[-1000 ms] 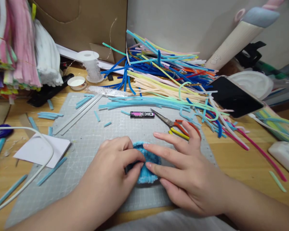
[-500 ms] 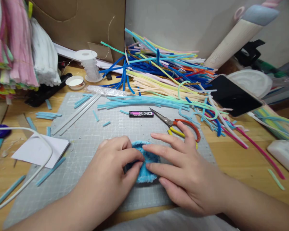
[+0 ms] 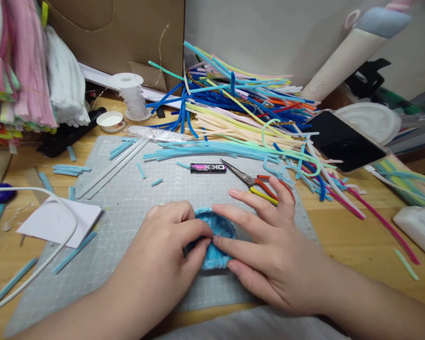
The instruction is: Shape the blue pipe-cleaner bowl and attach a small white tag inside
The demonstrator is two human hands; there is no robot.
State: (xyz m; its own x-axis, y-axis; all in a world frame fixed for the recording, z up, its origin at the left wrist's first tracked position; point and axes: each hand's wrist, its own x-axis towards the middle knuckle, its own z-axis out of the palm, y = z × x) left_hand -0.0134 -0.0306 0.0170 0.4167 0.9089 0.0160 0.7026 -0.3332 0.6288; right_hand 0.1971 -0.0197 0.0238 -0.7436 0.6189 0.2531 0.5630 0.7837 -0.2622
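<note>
A small fuzzy light-blue piece (image 3: 212, 241), made of coiled pipe cleaner, lies on the grey cutting mat (image 3: 134, 208) at the near middle. My left hand (image 3: 166, 250) pinches its left side, fingers curled and pressed together on it. My right hand (image 3: 269, 250) rests on its right side; thumb and forefinger press on the piece while the other fingers stretch out flat towards the scissors (image 3: 258, 183).
A big heap of coloured pipe cleaners (image 3: 241, 108) fills the back. A black-and-pink tube (image 3: 208, 167) lies beside the scissors. A phone (image 3: 345, 139) sits at the right, white paper (image 3: 56, 221) and a white cord (image 3: 38, 264) at the left, a thread spool (image 3: 131, 94) behind.
The fingers of my right hand have shifted slightly on the blue piece, the forefinger closing in towards my left fingertips. My left hand has stayed put.
</note>
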